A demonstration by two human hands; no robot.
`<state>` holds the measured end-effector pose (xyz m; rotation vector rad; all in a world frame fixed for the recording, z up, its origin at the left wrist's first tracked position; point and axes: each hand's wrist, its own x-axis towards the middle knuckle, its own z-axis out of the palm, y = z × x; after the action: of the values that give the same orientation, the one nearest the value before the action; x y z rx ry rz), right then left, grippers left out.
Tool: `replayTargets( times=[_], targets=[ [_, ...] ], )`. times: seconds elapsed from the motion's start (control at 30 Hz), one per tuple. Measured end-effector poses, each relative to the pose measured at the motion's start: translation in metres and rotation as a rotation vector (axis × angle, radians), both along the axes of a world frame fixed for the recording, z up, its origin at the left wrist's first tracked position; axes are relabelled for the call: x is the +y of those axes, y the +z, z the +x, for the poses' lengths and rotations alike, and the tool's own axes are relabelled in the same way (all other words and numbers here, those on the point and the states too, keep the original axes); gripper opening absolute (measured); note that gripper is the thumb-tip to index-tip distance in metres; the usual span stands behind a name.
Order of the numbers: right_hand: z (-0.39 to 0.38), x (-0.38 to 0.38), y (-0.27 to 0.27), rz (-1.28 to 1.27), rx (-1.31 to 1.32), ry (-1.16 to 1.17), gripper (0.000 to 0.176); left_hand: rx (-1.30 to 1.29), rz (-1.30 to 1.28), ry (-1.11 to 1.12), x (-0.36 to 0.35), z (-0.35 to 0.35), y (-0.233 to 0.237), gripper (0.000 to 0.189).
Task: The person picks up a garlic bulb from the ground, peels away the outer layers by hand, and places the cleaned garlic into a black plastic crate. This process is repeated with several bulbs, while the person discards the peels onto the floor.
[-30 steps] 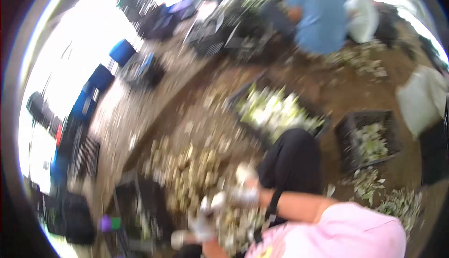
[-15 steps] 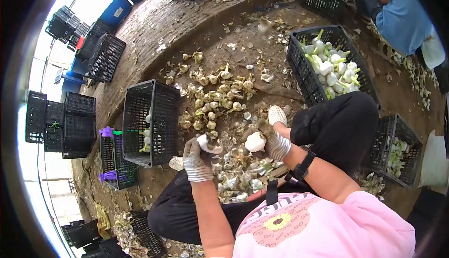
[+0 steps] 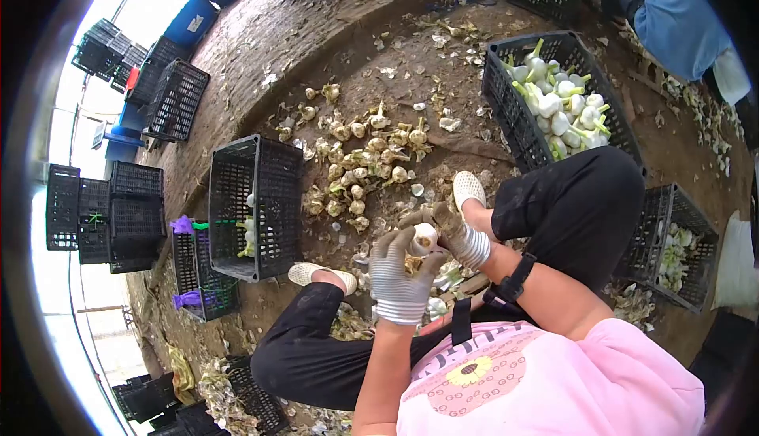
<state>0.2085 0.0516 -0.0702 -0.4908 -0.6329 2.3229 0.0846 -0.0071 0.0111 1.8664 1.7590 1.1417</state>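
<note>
A white garlic bulb (image 3: 424, 235) sits between my two gloved hands over the floor, its brownish root end facing up toward me. My right hand (image 3: 458, 234) grips it from the right, fingers curled behind it. From the left, my left hand (image 3: 399, 274) closes on the same bulb, with thumb and fingertips at its side. Both gloves are grey with striped white cuffs. Beneath the hands lie loose garlic skins (image 3: 447, 278), partly hidden by them. Just beyond, a pile of unpeeled garlic bulbs (image 3: 364, 163) with short stalks is spread on the dirt.
At the right stands a black crate (image 3: 502, 92) of cleaned white garlic. Another black crate (image 3: 277, 207), at the left, has a few bulbs inside. A crate with trimmings (image 3: 674, 258) sits beside my right knee. A person in a blue top (image 3: 684, 21) works at upper right.
My left hand has moved right to the garlic bulb, and the white peel it held no longer shows. The bulb has turned root end up.
</note>
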Motion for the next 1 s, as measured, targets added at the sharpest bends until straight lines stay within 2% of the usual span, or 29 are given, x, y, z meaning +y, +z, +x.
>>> replayTargets(
  times=[0.03,0.07,0.1,0.13,0.17,0.2,0.27,0.3,0.33,0.37,0.4,0.43,0.47,0.5,0.53,0.6,0.67,0.73,0.8,0.83,0.9,0.93,0.97,1.0],
  targets=[
    [0.000,0.001,-0.014,-0.002,0.082,0.037,0.073,0.012,0.020,0.005,0.003,0.002,-0.010,0.024],
    [-0.003,0.001,-0.023,0.138,0.026,-0.010,0.070,0.020,0.041,0.007,0.005,0.005,-0.015,0.021],
    [-0.007,0.000,-0.024,0.281,-0.037,-0.061,0.068,-0.142,-0.004,0.034,0.007,0.010,-0.014,0.011],
    [0.003,-0.006,-0.023,0.174,-0.174,-0.004,0.057,-0.105,0.023,0.010,0.010,0.006,-0.026,0.008],
    [0.013,-0.012,-0.014,0.057,-0.298,0.053,0.049,-0.178,-0.018,0.015,0.012,0.007,-0.030,0.008],
    [0.005,-0.016,-0.052,0.143,-0.220,-0.043,0.050,-0.253,-0.057,0.013,0.016,0.008,-0.033,0.008],
    [-0.012,-0.016,-0.077,0.416,-0.259,-0.213,0.050,-0.752,-0.298,0.165,0.025,0.002,-0.041,0.013],
    [0.000,-0.016,-0.014,0.255,-0.306,-0.123,0.050,-0.842,-0.253,0.145,0.021,-0.015,-0.059,0.017],
    [0.007,-0.011,0.002,0.250,-0.385,-0.089,0.049,-0.929,-0.206,0.134,0.021,-0.026,-0.074,0.020],
    [0.013,-0.007,0.017,0.244,-0.461,-0.051,0.047,-0.864,-0.088,0.101,0.022,-0.019,-0.074,0.024],
    [0.013,-0.004,-0.006,0.404,-0.565,-0.055,0.043,-0.761,-0.147,-0.013,0.019,-0.002,-0.042,0.027],
    [0.018,0.001,-0.013,0.205,-0.524,-0.051,0.037,-0.543,-0.021,-0.142,0.023,0.012,-0.029,0.028],
    [0.023,0.007,-0.019,0.003,-0.484,-0.068,0.034,-0.163,-0.024,-0.167,0.022,0.009,-0.029,0.030],
    [0.017,0.004,-0.023,-0.097,-0.335,-0.101,0.035,-0.074,0.064,-0.142,0.021,0.011,-0.030,0.030],
    [0.012,0.002,-0.026,-0.200,-0.188,-0.130,0.037,-0.200,-0.015,-0.060,0.018,0.008,-0.030,0.028],
    [0.028,0.023,-0.004,-0.218,0.016,-0.209,0.043,-0.411,-0.064,0.121,0.018,-0.003,-0.052,0.023],
    [0.052,0.037,0.033,-0.385,0.440,-0.458,0.046,-0.329,-0.135,0.071,0.016,-0.019,-0.054,0.022],
    [0.065,0.045,0.095,-0.352,0.500,-0.675,0.047,-0.483,-0.347,0.064,0.011,-0.029,-0.078,0.024],
    [0.060,0.054,0.078,-0.342,0.465,-0.699,0.046,-0.544,-0.478,0.051,0.012,-0.041,-0.099,0.026],
    [0.065,0.061,0.009,-0.303,0.462,-0.534,0.044,-0.606,-0.497,0.079,0.017,-0.047,-0.111,0.025],
    [0.019,0.034,0.003,-0.293,0.028,-0.485,0.032,-0.738,-0.492,0.161,0.029,-0.064,-0.136,0.024],
    [0.007,0.030,0.017,-0.359,-0.192,-0.311,0.027,-0.733,-0.447,0.218,0.037,-0.079,-0.150,0.026],
    [-0.003,0.021,0.019,-0.314,-0.175,-0.158,0.029,-0.765,-0.438,0.363,0.045,-0.097,-0.173,0.027],
    [-0.007,0.021,-0.011,-0.258,0.020,0.034,0.039,-0.795,-0.430,0.509,0.053,-0.118,-0.199,0.028]
  ],
)
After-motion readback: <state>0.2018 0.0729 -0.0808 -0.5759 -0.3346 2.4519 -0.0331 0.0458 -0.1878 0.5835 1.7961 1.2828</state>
